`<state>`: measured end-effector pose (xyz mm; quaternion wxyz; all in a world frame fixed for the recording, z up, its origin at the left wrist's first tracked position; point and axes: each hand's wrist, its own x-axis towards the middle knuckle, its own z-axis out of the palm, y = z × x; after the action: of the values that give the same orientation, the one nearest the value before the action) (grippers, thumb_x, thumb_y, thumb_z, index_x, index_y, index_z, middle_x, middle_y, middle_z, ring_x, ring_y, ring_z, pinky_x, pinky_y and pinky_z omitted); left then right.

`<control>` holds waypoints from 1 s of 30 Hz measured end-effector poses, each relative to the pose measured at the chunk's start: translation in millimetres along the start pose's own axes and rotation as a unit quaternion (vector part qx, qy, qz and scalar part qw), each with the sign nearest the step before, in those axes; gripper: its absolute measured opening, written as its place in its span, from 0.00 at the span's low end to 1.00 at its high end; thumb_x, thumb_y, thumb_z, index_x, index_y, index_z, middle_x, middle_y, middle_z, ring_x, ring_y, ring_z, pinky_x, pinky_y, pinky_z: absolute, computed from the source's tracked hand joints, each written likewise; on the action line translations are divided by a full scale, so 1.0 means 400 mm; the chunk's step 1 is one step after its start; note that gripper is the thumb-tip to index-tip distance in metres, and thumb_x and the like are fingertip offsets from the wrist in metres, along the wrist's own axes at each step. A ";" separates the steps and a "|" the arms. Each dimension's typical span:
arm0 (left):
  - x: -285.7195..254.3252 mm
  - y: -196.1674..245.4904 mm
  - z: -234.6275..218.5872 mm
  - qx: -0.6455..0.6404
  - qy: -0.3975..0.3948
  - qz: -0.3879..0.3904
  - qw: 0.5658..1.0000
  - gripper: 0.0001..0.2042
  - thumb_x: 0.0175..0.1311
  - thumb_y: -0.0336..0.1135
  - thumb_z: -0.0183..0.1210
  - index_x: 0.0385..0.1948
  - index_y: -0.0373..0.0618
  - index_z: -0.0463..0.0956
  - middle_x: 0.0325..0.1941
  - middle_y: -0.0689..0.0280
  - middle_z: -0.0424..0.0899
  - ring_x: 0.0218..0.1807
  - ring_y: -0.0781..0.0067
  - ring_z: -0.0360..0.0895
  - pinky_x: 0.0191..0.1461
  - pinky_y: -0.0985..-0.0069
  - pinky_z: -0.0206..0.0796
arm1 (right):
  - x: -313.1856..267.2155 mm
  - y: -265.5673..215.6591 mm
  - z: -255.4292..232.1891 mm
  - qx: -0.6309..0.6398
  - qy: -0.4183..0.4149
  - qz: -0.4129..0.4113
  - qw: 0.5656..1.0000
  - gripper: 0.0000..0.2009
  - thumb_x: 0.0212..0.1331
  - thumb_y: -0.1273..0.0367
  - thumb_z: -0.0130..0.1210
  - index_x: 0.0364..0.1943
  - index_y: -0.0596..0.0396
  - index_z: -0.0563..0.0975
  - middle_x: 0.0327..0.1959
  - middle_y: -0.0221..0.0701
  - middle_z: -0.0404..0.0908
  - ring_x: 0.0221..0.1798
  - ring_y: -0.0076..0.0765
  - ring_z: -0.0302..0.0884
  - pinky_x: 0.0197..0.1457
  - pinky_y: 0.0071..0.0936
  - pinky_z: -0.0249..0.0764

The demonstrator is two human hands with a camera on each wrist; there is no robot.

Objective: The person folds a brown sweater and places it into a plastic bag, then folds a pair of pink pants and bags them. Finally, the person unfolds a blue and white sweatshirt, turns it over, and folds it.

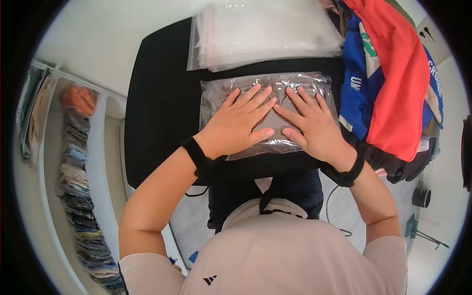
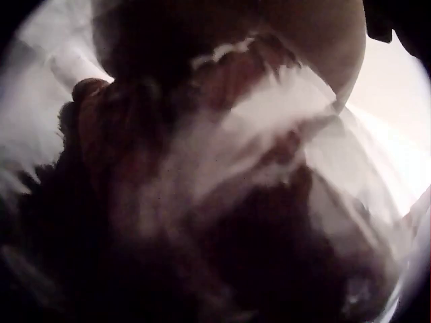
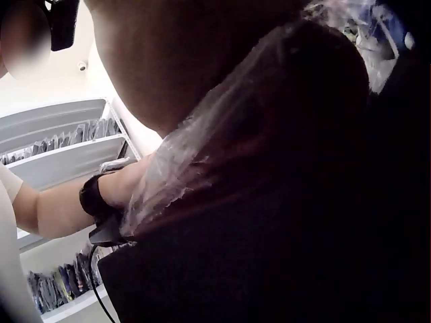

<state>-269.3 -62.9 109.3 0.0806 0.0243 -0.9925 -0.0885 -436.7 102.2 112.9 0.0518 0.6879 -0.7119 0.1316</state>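
Observation:
A clear plastic bag (image 1: 275, 142) with a greyish-brown folded item inside lies flat on the black table (image 1: 157, 108). The left hand (image 1: 238, 120) rests on its left part, fingers spread and straight. On its right part lies the right hand (image 1: 314, 123), also with fingers spread; the two hands' index fingers come close together near the middle. Crinkled plastic (image 2: 269, 114) fills much of the left wrist view, dark and blurred. In the right wrist view the bag's edge (image 3: 182, 155) shows under the hand, whose fingers are hidden there.
A stack of clear plastic bags (image 1: 270, 34) lies at the table's back. Red, blue and white garments (image 1: 398, 83) are heaped at the right. Shelves (image 1: 101, 147) with packed clothes (image 1: 76, 182) stand at the left. A cable (image 1: 329, 201) hangs below the table.

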 end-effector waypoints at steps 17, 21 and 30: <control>0.010 -0.022 0.008 -0.096 -0.047 -0.014 0.994 0.29 0.66 0.47 0.47 0.67 0.48 0.54 0.74 0.60 0.48 0.76 0.56 0.40 0.73 0.50 0.33 | 0.013 0.009 0.004 0.061 -0.029 0.030 0.997 0.22 0.59 0.52 0.51 0.58 0.38 0.72 0.66 0.38 0.62 0.69 0.49 0.55 0.69 0.55 0.49; 0.009 -0.029 0.012 -0.093 -0.037 -0.003 0.995 0.28 0.66 0.45 0.45 0.68 0.48 0.54 0.74 0.60 0.48 0.76 0.56 0.40 0.73 0.50 0.32 | 0.004 0.018 0.011 0.062 -0.022 0.011 0.998 0.24 0.60 0.52 0.51 0.60 0.38 0.70 0.68 0.40 0.59 0.70 0.50 0.53 0.69 0.56 0.48; 0.011 -0.054 -0.062 -0.007 0.008 0.035 0.999 0.31 0.62 0.51 0.51 0.66 0.48 0.58 0.72 0.52 0.50 0.73 0.49 0.46 0.72 0.55 0.40 | 0.029 0.085 -0.049 0.028 -0.076 -0.054 0.995 0.31 0.55 0.45 0.52 0.63 0.38 0.67 0.70 0.42 0.52 0.74 0.52 0.44 0.69 0.60 0.46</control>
<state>-268.9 -88.6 130.4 0.0921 -0.0106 -0.9914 -0.0923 -473.1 96.9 130.5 -0.0149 0.7347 -0.6715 0.0958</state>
